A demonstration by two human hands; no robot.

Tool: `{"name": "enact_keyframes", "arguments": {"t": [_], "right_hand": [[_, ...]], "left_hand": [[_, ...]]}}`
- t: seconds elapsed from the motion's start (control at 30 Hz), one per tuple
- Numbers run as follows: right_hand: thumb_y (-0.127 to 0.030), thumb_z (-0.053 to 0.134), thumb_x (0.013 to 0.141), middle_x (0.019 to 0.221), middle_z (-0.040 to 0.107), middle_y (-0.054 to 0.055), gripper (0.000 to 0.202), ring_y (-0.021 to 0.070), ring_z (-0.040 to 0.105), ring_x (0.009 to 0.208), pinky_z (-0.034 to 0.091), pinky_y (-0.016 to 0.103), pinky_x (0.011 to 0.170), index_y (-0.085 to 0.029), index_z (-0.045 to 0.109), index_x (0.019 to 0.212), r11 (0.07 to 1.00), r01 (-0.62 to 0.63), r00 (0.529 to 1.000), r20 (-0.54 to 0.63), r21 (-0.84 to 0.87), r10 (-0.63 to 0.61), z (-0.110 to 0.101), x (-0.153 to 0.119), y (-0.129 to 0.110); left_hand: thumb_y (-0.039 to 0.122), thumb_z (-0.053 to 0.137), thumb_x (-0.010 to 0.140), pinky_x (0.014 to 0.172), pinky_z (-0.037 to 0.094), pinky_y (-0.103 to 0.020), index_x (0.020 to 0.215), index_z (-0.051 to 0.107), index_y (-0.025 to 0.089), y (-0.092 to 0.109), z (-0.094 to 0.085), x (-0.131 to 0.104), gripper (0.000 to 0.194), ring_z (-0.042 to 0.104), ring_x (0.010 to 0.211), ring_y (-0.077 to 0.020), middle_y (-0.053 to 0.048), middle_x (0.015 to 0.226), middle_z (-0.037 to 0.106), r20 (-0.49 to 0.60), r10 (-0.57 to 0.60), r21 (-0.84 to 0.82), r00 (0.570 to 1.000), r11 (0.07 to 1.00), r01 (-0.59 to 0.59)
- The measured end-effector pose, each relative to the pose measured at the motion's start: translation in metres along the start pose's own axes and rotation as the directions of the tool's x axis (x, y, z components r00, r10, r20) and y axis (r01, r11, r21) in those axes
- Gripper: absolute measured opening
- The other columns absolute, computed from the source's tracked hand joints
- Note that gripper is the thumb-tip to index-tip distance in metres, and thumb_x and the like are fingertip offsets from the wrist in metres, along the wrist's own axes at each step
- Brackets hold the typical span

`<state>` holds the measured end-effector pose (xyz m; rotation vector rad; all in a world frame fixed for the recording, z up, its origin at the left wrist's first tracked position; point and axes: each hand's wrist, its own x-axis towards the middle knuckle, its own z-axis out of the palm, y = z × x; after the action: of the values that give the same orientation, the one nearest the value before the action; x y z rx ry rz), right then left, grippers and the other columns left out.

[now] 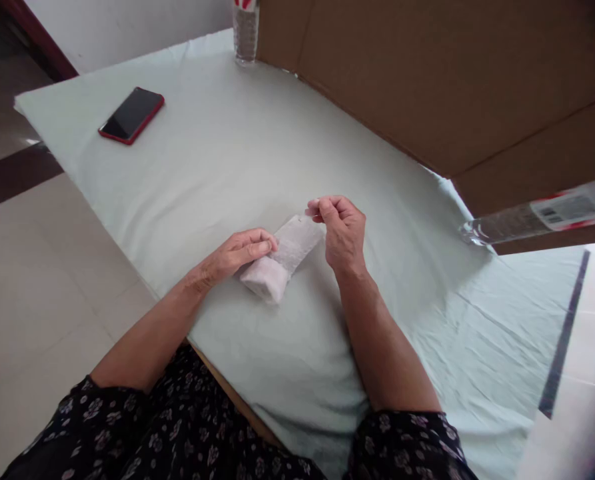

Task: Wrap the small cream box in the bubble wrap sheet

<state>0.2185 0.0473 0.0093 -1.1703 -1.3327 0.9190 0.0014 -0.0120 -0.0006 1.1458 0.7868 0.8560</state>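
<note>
A white roll of thin, textured material (267,279) lies on the pale green cloth, its loose end unrolled away from me to the upper right. My left hand (244,251) is closed at the roll's left side, thumb and fingertips pressed on its edge. Near the far end of the loose strip, my right hand (341,225) is pinched, thumb against the index finger. Something small and pale shows at its fingertips, too small to name.
A phone in a red case (132,115) lies at the far left of the cloth-covered table (202,153). A clear bottle (246,33) stands at the back beside a large cardboard panel (402,80). Another bottle (542,215) leans at the right.
</note>
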Motion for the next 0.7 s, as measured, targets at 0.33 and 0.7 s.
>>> {"name": "enact_keyframes", "arguments": {"t": [0.33, 0.7], "right_hand": [[-0.051, 0.060, 0.094, 0.074, 0.058, -0.002, 0.028, 0.0131, 0.054, 0.064, 0.047, 0.029, 0.061, -0.025, 0.057, 0.085, 0.946, 0.170, 0.984, 0.000, -0.275, -0.177, 0.000, -0.017, -0.029], [-0.037, 0.057, 0.087, 0.088, 0.071, 0.004, 0.018, 0.0176, 0.059, 0.069, 0.045, 0.035, 0.070, -0.021, 0.063, 0.093, 0.748, 0.099, 0.969, 0.236, -0.657, 0.078, 0.019, -0.031, -0.022]], "left_hand": [[0.044, 0.075, 0.077, 0.054, 0.054, -0.029, 0.093, 0.071, 0.015, 0.001, 0.006, 0.006, 0.034, 0.068, 0.066, -0.0192, -0.005, 0.081, 0.072, -0.187, -0.223, -0.320, 0.957, 0.935, 0.156], [0.034, 0.071, 0.079, 0.088, 0.057, -0.042, 0.116, 0.070, 0.012, 0.000, 0.002, 0.009, 0.044, 0.072, 0.103, -0.0303, -0.013, 0.107, 0.076, -0.172, -0.012, -0.418, 0.985, 0.906, -0.062]]}}
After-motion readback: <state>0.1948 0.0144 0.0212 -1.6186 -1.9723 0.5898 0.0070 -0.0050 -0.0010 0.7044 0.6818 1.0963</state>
